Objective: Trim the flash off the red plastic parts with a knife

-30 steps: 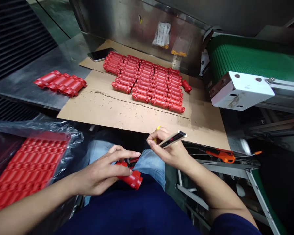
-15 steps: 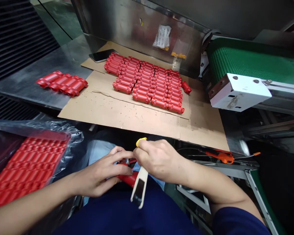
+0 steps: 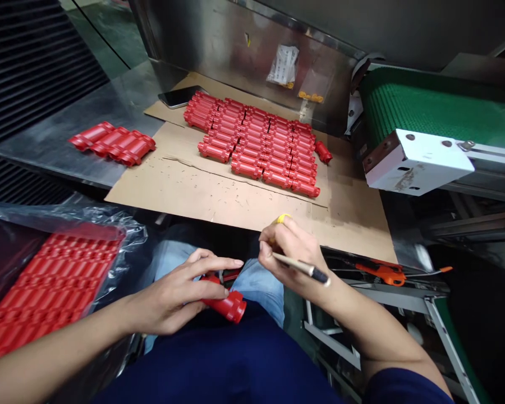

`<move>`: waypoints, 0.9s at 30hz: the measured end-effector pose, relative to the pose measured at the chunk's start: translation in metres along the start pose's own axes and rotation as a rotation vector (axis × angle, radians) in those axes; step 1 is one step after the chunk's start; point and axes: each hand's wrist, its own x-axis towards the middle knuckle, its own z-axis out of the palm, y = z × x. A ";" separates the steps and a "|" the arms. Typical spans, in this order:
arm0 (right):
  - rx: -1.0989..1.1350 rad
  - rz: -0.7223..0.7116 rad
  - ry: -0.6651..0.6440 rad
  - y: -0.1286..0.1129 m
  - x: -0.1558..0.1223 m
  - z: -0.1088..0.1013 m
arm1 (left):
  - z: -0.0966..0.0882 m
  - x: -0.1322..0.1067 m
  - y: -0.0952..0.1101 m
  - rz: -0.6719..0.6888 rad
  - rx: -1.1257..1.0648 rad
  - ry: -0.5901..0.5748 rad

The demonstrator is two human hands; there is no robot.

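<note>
Red plastic moulding sits at 6 o'clock over the lap, grasped in the left hand. Leftward, more mouldings lie in a clear bag; cardboard covers a steel bench at 12; the right hand pinches a slim cream-and-black tool; a green conveyor belt runs at 2.

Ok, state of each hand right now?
Left hand: closed, holding a red plastic part.
Right hand: closed, holding a slim cream-and-black tool and a small yellow piece.
</note>
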 end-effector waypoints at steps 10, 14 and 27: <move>0.252 0.160 -0.115 0.016 -0.014 0.003 | 0.000 0.001 -0.006 0.168 0.199 0.003; 0.143 0.199 -0.196 0.016 -0.015 0.004 | -0.001 0.002 -0.005 0.160 0.233 0.003; 0.517 0.354 -0.149 0.002 -0.013 0.014 | 0.007 0.000 -0.009 0.170 0.290 -0.034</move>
